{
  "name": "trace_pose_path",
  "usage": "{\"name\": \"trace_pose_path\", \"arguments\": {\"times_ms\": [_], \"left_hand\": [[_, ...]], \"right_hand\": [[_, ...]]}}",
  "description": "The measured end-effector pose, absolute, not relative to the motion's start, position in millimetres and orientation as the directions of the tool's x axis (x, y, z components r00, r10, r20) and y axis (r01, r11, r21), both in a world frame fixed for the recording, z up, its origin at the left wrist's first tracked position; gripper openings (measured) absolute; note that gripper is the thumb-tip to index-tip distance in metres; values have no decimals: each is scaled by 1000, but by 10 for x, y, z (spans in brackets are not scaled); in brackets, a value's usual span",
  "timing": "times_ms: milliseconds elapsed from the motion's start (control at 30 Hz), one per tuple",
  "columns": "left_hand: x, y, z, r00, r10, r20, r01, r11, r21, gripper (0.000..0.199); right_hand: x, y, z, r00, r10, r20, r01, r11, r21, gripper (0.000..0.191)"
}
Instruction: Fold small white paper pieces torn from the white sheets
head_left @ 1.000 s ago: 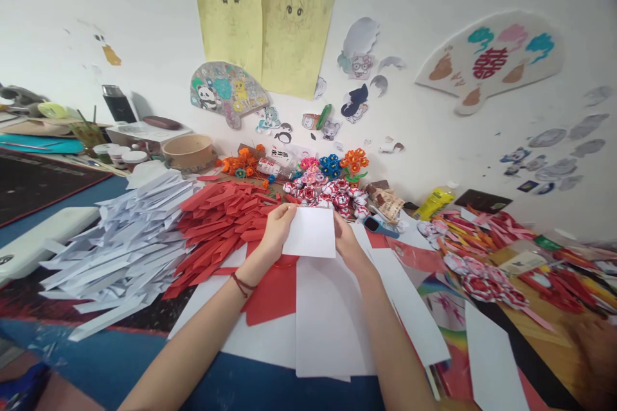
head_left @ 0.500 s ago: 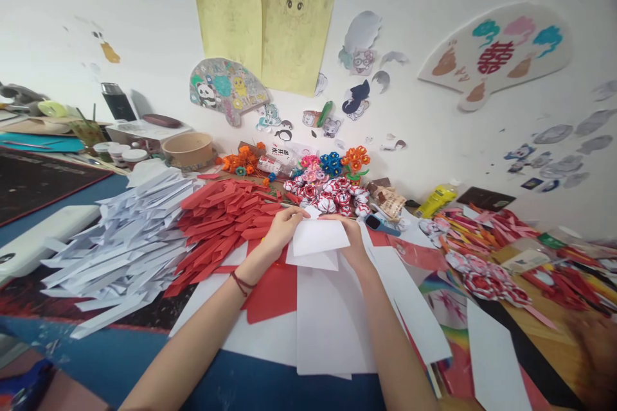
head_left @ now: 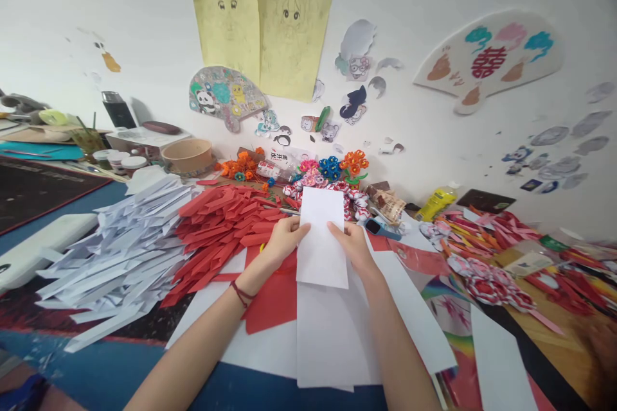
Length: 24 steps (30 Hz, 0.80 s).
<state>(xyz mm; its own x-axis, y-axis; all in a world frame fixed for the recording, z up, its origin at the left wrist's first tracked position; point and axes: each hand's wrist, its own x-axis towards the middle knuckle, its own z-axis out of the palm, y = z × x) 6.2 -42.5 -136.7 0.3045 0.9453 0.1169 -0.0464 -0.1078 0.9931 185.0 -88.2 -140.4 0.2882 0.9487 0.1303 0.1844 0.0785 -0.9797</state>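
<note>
A white strip of paper (head_left: pixel 322 250) stands raised toward me above the table. My left hand (head_left: pixel 288 236) pinches its left edge, thumb on the near face. On the opposite edge my right hand (head_left: pixel 354 243) grips the same strip, its thumb also in front. The other fingers of both hands are partly hidden behind the paper. Below it lie larger white sheets (head_left: pixel 328 340) and a red sheet (head_left: pixel 272 302). Close to the left hand is a heap of folded red paper strips (head_left: pixel 226 218).
Folded white strips (head_left: pixel 120 244) are heaped at the left beside a white device (head_left: pixel 45 247). Paper flowers (head_left: pixel 330 168), a beige bowl (head_left: pixel 187 155) and a yellow bottle (head_left: pixel 436 202) line the wall. Colourful strips (head_left: pixel 482 231) cover the right side. Part of another person shows at the right edge.
The white paper was tilted and bent over in both hands; now it is held flat and upright. Both thumbs have come round to its near face. The view has shifted slightly.
</note>
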Motion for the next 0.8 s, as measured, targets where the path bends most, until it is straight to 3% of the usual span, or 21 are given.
{"name": "trace_pose_path", "arguments": {"times_ms": [167, 367, 500, 567, 633, 733, 800], "left_hand": [[14, -379, -1356, 282, 950, 134, -56, -123, 991, 33], [10, -306, -1414, 345, 931, 122, 19, -137, 990, 40], [-22, -336, -1383, 272, 948, 166, 171, -217, 961, 26], [-38, -387, -1330, 165, 936, 311, 398, -352, 847, 16], [-41, -448, -1267, 101, 865, 492, 602, -447, 661, 24], [-31, -527, -1186, 123, 764, 633, 732, -501, 462, 48], [-20, -564, -1158, 224, 721, 655, 746, -560, 361, 51]], "right_hand": [[1792, -918, -1362, 149, 986, 68, -36, 75, -997, 47], [1868, -893, -1396, 223, 970, 96, -37, 107, -994, 39], [1924, -881, -1421, 254, 958, 130, 53, 120, -991, 36], [1925, -881, -1428, 202, 970, 135, 118, 113, -987, 38], [1909, -886, -1427, 122, 984, 129, 142, 112, -984, 40], [1867, -907, -1399, 57, 991, 125, 178, 113, -977, 44], [1842, -929, -1370, 24, 992, 124, 208, 117, -971, 46]]}}
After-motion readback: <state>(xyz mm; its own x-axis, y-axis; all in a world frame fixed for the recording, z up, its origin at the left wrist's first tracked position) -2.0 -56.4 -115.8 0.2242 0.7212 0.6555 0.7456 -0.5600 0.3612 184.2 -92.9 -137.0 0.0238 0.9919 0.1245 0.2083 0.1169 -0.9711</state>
